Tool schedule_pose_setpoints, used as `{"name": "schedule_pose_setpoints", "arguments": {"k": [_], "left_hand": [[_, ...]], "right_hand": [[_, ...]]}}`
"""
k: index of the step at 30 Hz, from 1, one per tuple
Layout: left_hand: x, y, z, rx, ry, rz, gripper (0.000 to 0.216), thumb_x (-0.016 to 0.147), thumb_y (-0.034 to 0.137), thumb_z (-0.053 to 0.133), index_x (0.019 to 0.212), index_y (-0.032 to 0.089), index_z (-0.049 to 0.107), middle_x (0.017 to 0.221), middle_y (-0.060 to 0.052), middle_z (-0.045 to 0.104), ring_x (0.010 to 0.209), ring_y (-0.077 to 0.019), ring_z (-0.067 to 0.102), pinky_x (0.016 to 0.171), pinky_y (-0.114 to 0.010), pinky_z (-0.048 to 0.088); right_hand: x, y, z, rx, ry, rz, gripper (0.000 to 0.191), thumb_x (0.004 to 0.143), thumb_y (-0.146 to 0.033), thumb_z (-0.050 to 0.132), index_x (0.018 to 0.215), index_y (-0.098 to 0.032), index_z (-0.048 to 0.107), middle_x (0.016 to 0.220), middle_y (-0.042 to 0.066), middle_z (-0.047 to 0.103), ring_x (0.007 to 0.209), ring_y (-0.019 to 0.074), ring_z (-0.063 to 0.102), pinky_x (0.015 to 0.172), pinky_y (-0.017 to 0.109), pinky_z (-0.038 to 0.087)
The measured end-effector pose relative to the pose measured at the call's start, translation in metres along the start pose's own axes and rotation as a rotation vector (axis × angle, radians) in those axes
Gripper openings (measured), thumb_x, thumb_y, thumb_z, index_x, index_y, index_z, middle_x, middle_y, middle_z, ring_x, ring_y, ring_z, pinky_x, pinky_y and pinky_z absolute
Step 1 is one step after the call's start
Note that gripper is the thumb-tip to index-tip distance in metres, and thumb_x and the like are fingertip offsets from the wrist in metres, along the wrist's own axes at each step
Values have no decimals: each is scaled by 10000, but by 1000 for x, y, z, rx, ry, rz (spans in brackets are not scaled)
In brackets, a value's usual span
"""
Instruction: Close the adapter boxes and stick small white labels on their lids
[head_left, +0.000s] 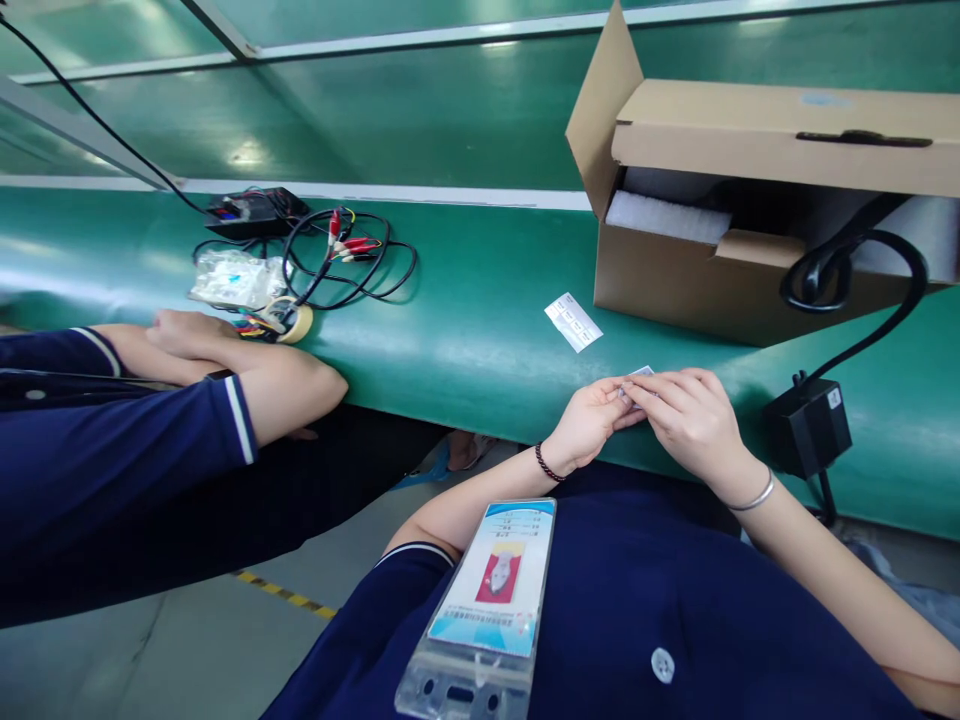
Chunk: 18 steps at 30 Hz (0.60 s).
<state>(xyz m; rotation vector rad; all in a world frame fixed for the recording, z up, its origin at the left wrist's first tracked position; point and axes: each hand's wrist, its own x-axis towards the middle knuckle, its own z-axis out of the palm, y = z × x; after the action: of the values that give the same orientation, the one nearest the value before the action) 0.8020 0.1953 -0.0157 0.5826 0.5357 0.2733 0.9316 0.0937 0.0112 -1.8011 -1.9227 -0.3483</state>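
Close together at the front edge of the green bench are my left hand [592, 422] and my right hand [694, 420], their fingertips meeting. A small white paper piece, apparently a label sheet [643, 371], pokes out above the pinched fingers; most of it is hidden by them. Both hands are closed on it. Just beyond them lies a flat white label sheet [574, 322] with small printed blocks. Behind and to the right stands an open cardboard box [675, 265] with white foam [667, 217] inside.
A black power adapter [808, 428] hangs by its cable [900, 310] from the box, right of my hands. At left, a co-worker's folded arms [262, 375] rest near a tape roll [298, 325], a clear plastic bag [240, 278], cables with red plugs [352, 247] and a black device [255, 212].
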Motion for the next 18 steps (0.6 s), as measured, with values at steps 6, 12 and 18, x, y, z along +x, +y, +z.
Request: {"name": "schedule_pose_setpoints", "arguments": {"k": [6, 12, 18], "left_hand": [[1, -1, -3, 99, -66, 51, 507, 669, 177, 875, 1134, 164, 674, 1164, -75, 681, 1097, -189, 640, 1087, -401, 440], [-4, -2, -21, 389, -69, 195, 787, 682, 190, 847, 1391, 188, 504, 1408, -162, 558, 1302, -289, 555, 1135, -453, 422], [-23, 16, -39, 1188, -244, 260, 936, 777, 335, 799, 1554, 252, 282, 1060, -63, 692, 924, -199, 682, 920, -376, 558]], "right_hand": [[5, 3, -3, -35, 23, -35, 158, 936, -111, 599, 1049, -209, 650, 1115, 16, 745, 945, 188, 683, 815, 374, 451], [-4, 8, -25, 122, 113, -5, 213, 891, -72, 624, 1043, -210, 567, 1090, 82, 714, 957, 223, 671, 823, 405, 516], [6, 12, -103, 462, 512, 432, 180, 884, -101, 613, 928, -271, 573, 954, 51, 622, 878, 227, 687, 758, 412, 600]]}}
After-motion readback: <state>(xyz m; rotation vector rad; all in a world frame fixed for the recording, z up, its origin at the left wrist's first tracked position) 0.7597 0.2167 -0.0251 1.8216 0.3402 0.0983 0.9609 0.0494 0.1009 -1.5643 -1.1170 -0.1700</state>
